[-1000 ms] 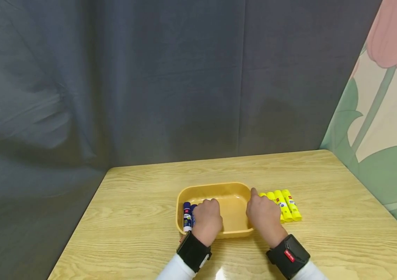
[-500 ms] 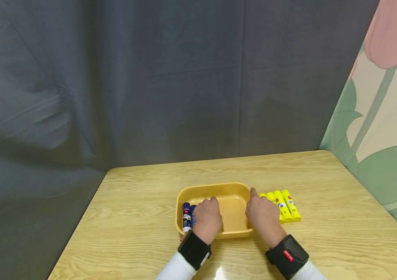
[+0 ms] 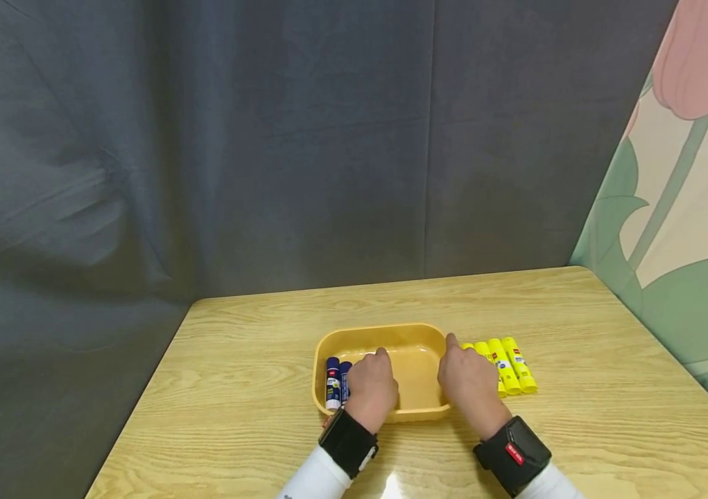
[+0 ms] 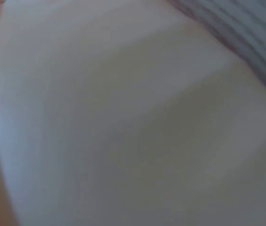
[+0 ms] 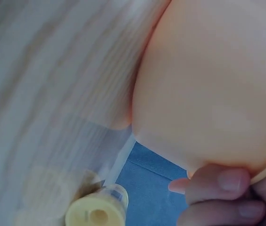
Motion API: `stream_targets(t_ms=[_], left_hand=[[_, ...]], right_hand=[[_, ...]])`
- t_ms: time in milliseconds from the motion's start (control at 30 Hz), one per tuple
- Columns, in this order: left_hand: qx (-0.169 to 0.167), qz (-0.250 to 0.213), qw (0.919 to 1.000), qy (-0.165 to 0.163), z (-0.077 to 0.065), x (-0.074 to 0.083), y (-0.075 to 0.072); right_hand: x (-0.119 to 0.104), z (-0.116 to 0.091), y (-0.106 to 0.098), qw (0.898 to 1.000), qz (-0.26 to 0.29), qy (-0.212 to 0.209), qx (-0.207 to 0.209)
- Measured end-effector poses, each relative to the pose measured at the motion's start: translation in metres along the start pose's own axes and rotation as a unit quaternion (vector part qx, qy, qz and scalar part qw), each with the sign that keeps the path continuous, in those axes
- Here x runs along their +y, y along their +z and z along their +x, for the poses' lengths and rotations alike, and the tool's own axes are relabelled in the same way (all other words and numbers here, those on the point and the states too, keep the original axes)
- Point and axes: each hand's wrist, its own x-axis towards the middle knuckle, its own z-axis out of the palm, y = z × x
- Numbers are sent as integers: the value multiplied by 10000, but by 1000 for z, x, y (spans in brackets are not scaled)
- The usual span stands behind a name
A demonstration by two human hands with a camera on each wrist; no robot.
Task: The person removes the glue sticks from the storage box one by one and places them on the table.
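Observation:
A yellow plastic basin sits on the table. My right hand grips its right rim; in the right wrist view curled fingers press against the outer wall. My left hand is over the basin's near left part, beside two dark blue glue sticks lying inside. The back of that hand hides what its fingers touch or hold. Several yellow glue sticks lie side by side on the table just right of the basin, some partly behind my right hand. Pale blur fills the left wrist view.
The light wooden table extends on both sides of the basin. A dark grey curtain hangs behind and at the left. On the right is a wall with a painted tulip. One yellow stick end shows low in the right wrist view.

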Motion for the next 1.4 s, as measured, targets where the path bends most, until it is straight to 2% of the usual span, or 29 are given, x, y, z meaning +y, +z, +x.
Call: stream_targets(t_ms=[133,333,500,733,1000,1167,1400], left_hand=[[-91,-215,9997,-18,2,0,1],[-20,-382,9993,-24,3,-1,4],[12,-298,9995,-32,5,0,7],[-151,-32,9998,-161,10,1,12],[169,-286,9993,-172,13,-3,14],[418,-565,9975,-61,10,-8,6],[409,-814,9958,-18,4,-14,-15]], right_hand=[[0,0,1,10000,-13,-50,64],[2,0,2,9999,-40,-86,120],[3,0,2,9999,-74,-83,107],[3,0,3,9998,-99,-133,149],[2,1,3,9998,-66,-95,134],[2,0,3,9998,-56,-103,188],[2,-1,3,9997,-72,-125,215]])
